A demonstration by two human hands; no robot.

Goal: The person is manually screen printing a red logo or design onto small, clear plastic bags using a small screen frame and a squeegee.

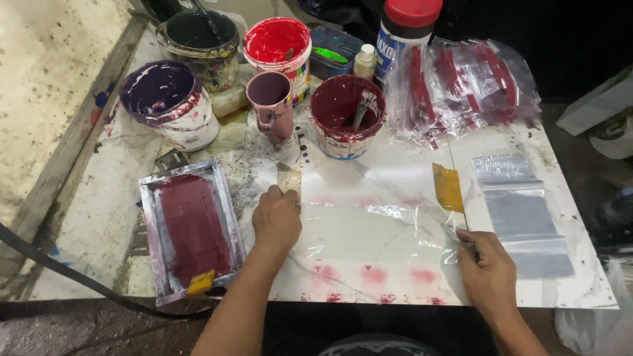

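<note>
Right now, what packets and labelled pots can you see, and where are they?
Heap of clear packets with dark red strips: back right.
Flat clear bags: right, beside the right hand.
Red-lidded jar, blue label: back centre.
Red paint tub, colourful label: back.
Maroon paint tub, printed label: centre.

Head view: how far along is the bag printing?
Done: a heap of red-marked bags lies behind. In hand: left hand and right hand press a clear bag flat on the table. Left: blank bags wait; the screen frame lies aside.
</note>
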